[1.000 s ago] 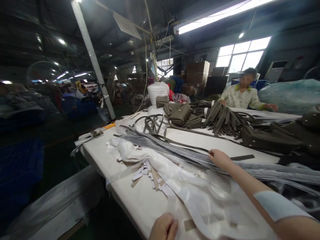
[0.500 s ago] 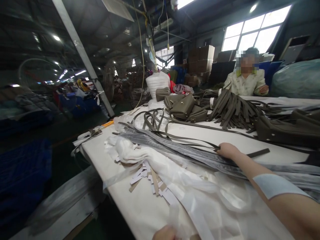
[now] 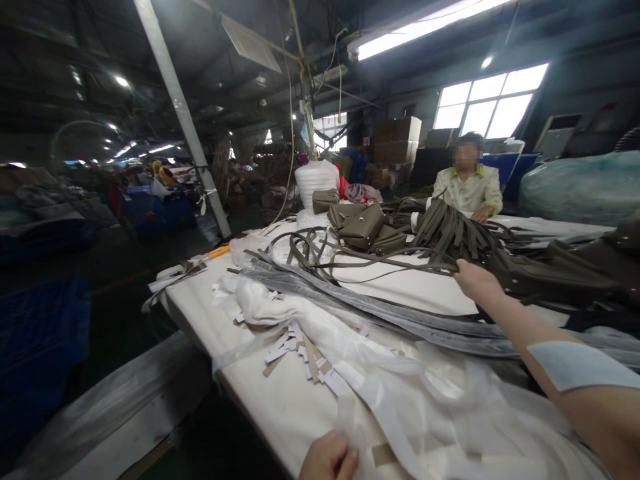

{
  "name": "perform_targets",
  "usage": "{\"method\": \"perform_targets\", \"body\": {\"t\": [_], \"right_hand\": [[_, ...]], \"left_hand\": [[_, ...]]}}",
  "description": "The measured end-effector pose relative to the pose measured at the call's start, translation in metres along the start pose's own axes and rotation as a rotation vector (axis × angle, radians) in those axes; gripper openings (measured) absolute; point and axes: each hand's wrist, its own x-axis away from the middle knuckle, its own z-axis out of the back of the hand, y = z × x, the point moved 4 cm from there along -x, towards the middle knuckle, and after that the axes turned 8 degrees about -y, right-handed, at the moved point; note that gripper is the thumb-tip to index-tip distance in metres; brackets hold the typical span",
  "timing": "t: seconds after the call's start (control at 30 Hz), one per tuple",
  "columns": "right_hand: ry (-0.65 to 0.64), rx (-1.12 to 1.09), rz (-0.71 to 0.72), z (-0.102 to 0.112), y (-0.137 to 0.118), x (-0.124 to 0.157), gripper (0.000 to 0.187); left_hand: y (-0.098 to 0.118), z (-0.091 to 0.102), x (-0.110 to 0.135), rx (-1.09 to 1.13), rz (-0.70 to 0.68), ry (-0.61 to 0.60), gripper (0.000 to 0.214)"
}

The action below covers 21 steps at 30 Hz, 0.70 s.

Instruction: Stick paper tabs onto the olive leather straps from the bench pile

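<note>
My right hand [image 3: 477,283] reaches out over the table, its fingers pinched on dark olive straps [image 3: 400,261]. These straps run left into a loose looped tangle [image 3: 305,250]. Low in the view, at the table's near edge, my left hand [image 3: 327,459] is curled closed. A translucent plastic strip [image 3: 346,413] leads down to its fingers, but whatever they hold is hidden. Between the hands lie long clear plastic sleeves [image 3: 295,310], with white and tan strip ends [image 3: 313,360] poking out. Grey plastic-wrapped straps [image 3: 390,325] stretch across the table behind them.
Olive bags [image 3: 360,227] and a fanned bundle of straps [image 3: 447,230] sit farther back. More olive pieces [image 3: 565,267] lie at right. Another person [image 3: 467,183] sits across the table. White foam rolls [image 3: 316,183] stand behind the bags. A slanted pole [image 3: 183,113] rises at left.
My right hand has moved slightly right and away from me, drawing the straps along. My left hand has come further into view, curled closed. The view has tilted up a little.
</note>
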Motion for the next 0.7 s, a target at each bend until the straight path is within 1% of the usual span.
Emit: {"method": "perform_targets", "body": {"t": [0.1, 0.17, 0.23, 0.27, 0.3, 0.33, 0.4, 0.47, 0.53, 0.6, 0.63, 0.7], "right_hand": [[0.085, 0.030, 0.076, 0.066, -0.016, 0.027, 0.032], [0.104, 0.052, 0.154, 0.103, -0.030, 0.052, 0.032], [0.086, 0.069, 0.228, 0.131, -0.043, 0.082, 0.036], [0.042, 0.057, 0.264, 0.141, -0.048, 0.097, 0.038], [-0.030, 0.026, 0.300, 0.147, -0.052, 0.113, 0.039], [-0.127, -0.027, 0.333, 0.151, -0.055, 0.129, 0.041], [-0.375, -0.215, 0.378, 0.153, -0.059, 0.162, 0.042], [-0.625, -0.452, 0.394, 0.150, -0.061, 0.198, 0.042], [-0.814, -0.664, 0.379, 0.143, -0.065, 0.232, 0.043], [-0.917, -0.811, 0.322, 0.132, -0.071, 0.264, 0.043], [-0.935, -0.888, 0.288, 0.124, -0.075, 0.278, 0.041], [-0.929, -1.081, 0.238, 0.107, -0.085, 0.305, 0.035]], "left_hand": [[0.003, 0.004, 0.002, 0.058, 0.033, 0.024, 0.054], [0.007, 0.006, 0.007, 0.123, 0.062, 0.049, 0.056], [0.016, 0.011, 0.015, 0.180, 0.064, 0.091, 0.058], [0.022, 0.014, 0.020, 0.206, 0.055, 0.108, 0.058], [0.029, 0.018, 0.025, 0.231, 0.041, 0.122, 0.058], [0.037, 0.022, 0.030, 0.256, 0.025, 0.129, 0.057], [0.052, 0.031, 0.039, 0.307, -0.010, 0.138, 0.056], [0.066, 0.040, 0.047, 0.367, -0.040, 0.151, 0.056], [0.079, 0.048, 0.055, 0.458, -0.051, 0.162, 0.058], [0.093, 0.052, 0.066, 0.570, -0.039, 0.151, 0.058], [0.101, 0.054, 0.072, 0.627, -0.031, 0.140, 0.057], [0.120, 0.056, 0.088, 0.730, -0.029, 0.102, 0.053]]}}
